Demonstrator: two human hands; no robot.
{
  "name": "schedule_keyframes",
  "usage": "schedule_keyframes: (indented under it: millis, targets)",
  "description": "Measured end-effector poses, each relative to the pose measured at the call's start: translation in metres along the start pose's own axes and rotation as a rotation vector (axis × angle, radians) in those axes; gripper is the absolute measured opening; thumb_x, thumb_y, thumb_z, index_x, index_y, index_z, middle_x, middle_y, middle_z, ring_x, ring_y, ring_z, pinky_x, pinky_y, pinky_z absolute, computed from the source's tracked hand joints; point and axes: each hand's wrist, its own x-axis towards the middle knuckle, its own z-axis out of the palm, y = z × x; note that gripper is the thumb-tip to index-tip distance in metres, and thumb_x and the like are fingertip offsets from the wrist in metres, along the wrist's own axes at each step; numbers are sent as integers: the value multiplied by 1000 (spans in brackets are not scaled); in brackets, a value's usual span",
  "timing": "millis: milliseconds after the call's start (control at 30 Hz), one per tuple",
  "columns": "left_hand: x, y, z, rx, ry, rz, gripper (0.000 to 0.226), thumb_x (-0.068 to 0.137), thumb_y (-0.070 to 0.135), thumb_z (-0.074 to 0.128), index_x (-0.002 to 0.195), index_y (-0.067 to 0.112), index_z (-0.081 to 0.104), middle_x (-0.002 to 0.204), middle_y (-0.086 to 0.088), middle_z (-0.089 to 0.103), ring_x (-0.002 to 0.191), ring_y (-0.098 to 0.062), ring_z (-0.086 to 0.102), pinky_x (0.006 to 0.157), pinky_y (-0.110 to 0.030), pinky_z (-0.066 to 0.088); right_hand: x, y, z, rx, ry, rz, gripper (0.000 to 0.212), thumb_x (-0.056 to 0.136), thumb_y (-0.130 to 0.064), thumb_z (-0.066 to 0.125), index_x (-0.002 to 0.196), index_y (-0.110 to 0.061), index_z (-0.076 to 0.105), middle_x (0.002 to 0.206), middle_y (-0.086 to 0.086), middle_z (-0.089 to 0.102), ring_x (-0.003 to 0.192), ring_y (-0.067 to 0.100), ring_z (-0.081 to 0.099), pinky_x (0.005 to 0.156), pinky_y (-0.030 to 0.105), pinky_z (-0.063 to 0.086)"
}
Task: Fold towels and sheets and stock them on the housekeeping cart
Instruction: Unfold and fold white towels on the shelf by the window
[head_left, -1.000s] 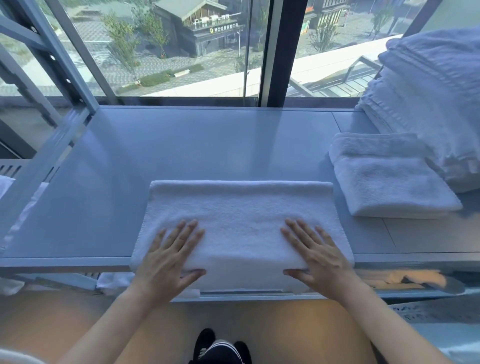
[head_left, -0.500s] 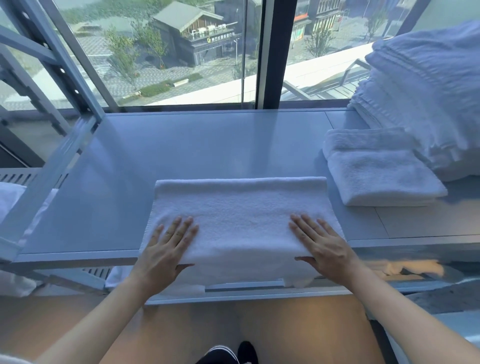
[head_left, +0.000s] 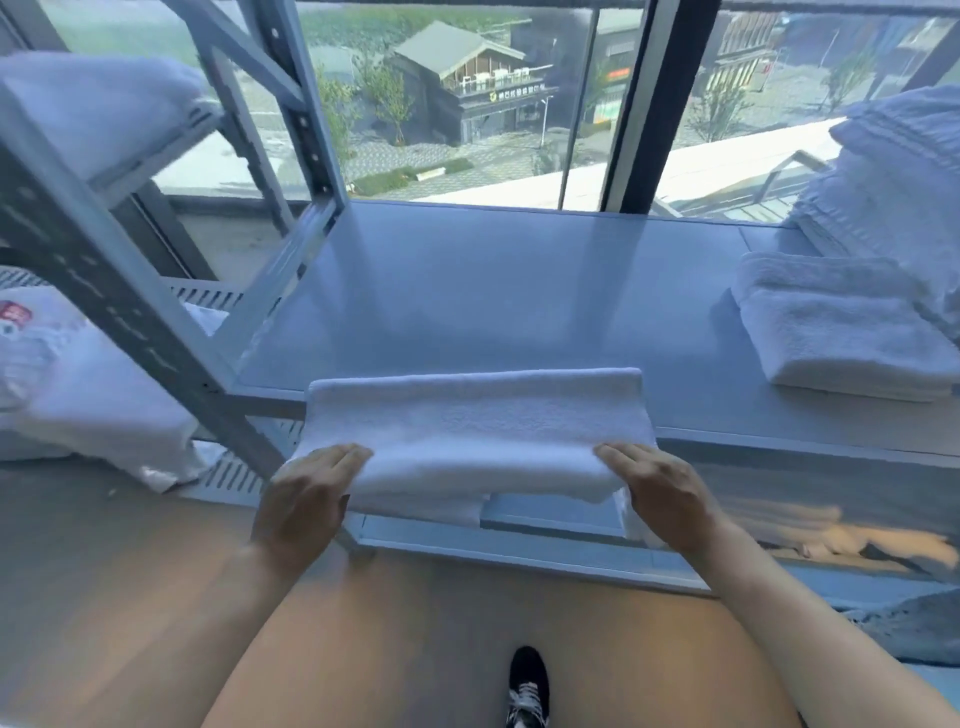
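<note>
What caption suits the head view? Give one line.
Left hand and right hand grip a folded white towel at the shelf edge.

Both hands gripped the folded white towel (head_left: 475, 431): left hand (head_left: 306, 499) and right hand (head_left: 662, 499), fingers (head_left: 343, 457) curled over its near edge.

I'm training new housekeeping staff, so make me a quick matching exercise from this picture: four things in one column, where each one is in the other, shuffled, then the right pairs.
Things
1. left hand
2. right hand
3. small folded towel
4. black shoe

Places
A. on the floor, bottom of view
B. gripping the long towel's right end
C. on the shelf, far right
D. gripping the long towel's left end

Pairs: 1-D, 2-B, 3-C, 4-A
</note>
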Motion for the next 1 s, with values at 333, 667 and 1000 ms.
schedule_keyframes:
  millis: [333,667,1000]
  targets:
    - [-141,-55,-76,56,80,-252,40,74,16,63,109,34,70,93,10,66,79,-23,64,57,-31,51,6,-140,-9,86,-37,-74,58,60,12,73,112,-13,71,106,3,74,86,30,71,62,33,52]
    - [-109,-19,-73,-84,84,-186,29,78,10,84,103,23,76,85,6,58,70,-24,62,52,-32,51,-35,-111,-51,-42,-44,104,56,66,11,74,113,-18,70,102,0,72,87,30,70,67,35,54]
    - [25,34,-17,-151,139,-47,54,69,-24,64,104,17,72,96,1,67,89,-31,65,59,-42,56,-40,-11,-77,-51,35,322,43,76,10,70,110,-15,73,94,4,70,86,32,67,68,35,49]
